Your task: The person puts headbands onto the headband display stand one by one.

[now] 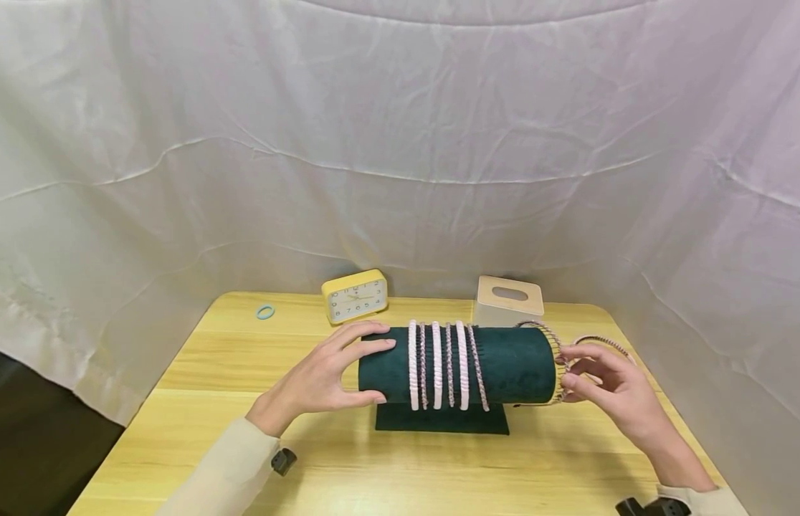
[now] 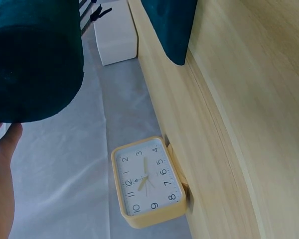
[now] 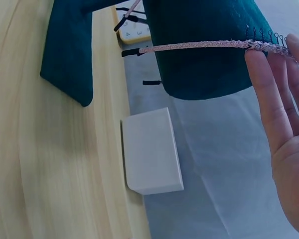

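A dark green headband display stand (image 1: 519,365), a padded roll on a flat base, carries several pink headbands (image 1: 437,365), some thick and pale, some thin and braided. My left hand (image 1: 322,376) holds the roll's left end, fingers on top and thumb low at the front. My right hand (image 1: 619,394) pinches a thin pink headband (image 3: 199,45) with small wire loops along its edge and black tips. That headband arches around the roll's right end. In the left wrist view, the roll hides most of my left fingers.
A yellow alarm clock (image 1: 356,297) and a white tissue box with a wooden lid (image 1: 510,295) stand behind the roll. A small blue ring (image 1: 265,312) lies at the back left. Another braided headband (image 1: 604,340) is beyond my right hand. Pale curtains (image 1: 400,215) hang around the table.
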`<state>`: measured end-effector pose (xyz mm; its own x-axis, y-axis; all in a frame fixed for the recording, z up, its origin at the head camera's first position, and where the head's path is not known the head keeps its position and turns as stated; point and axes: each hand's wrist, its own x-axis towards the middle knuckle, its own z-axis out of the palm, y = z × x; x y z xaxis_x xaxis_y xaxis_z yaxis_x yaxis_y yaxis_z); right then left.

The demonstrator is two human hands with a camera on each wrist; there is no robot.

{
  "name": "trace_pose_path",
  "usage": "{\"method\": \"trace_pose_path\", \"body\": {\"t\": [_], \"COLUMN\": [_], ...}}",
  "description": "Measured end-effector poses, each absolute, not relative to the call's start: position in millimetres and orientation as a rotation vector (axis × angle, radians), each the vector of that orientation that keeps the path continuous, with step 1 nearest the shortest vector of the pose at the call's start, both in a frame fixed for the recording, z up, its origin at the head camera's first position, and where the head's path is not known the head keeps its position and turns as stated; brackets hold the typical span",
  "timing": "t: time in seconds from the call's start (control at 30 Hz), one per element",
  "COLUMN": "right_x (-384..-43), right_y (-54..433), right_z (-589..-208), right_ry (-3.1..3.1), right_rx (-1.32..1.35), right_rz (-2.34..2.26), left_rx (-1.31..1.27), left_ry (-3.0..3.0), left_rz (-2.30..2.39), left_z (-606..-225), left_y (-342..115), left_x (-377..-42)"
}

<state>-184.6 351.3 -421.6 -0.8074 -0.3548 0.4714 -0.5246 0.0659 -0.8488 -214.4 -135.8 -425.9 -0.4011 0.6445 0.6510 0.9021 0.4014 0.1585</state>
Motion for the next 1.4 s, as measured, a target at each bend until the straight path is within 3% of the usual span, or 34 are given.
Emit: {"method": "trace_pose_path", "body": {"t": [0.87, 1.4], "right_x": [-189.1, -182.3], "right_y": [334.0, 325.7], "right_z": [-411.8, -412.8], "right_ry": [-2.246, -2.286], "right_rx": [1.024, 0.928], "right_rz": [1.661, 1.567], "left_rx": [-1.307, -1.317], "left_ry": [-2.185, -2.171], "left_rz": [-0.69, -0.694], "left_z": [-427.8, -427.3], "left_y": [-137.8, -136.6], "left_x": [-215.3, -215.7]}}
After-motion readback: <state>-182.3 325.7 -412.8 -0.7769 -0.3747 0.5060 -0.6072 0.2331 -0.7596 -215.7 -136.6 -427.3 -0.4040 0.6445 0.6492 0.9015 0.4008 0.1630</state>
